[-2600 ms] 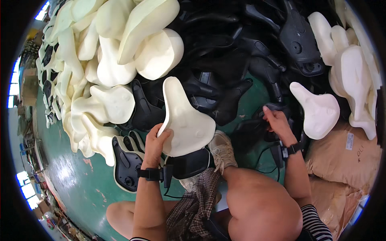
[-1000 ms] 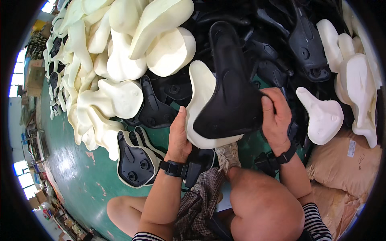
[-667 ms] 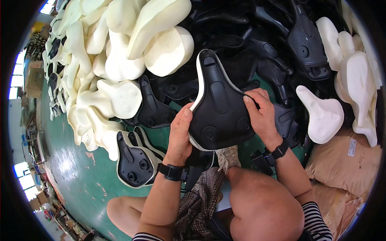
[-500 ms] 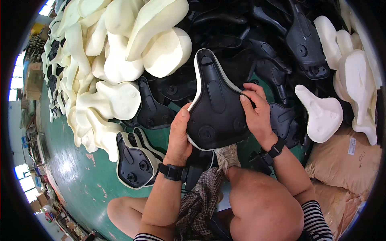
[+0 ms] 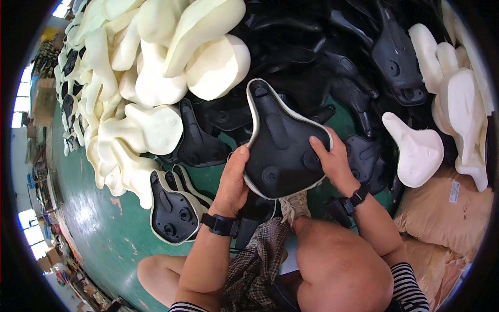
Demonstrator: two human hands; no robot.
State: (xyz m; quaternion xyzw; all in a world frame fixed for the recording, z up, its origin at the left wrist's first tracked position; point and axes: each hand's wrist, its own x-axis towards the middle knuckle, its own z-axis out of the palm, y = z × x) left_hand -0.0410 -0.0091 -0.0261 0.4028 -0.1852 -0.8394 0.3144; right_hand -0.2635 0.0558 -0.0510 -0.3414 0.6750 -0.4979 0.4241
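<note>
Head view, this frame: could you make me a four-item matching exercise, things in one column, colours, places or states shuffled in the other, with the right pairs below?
Things:
1. Held saddle piece
2. Right hand
3. Floor
4. Packages

Descriptions:
A. Green, with pale scuffs
B. Brown, at the lower right of the view
C. Thumb against a black face
D. Black face toward the camera, narrow end pointing up the view

Right pairs: 1-D, 2-C, 3-A, 4-B
</note>
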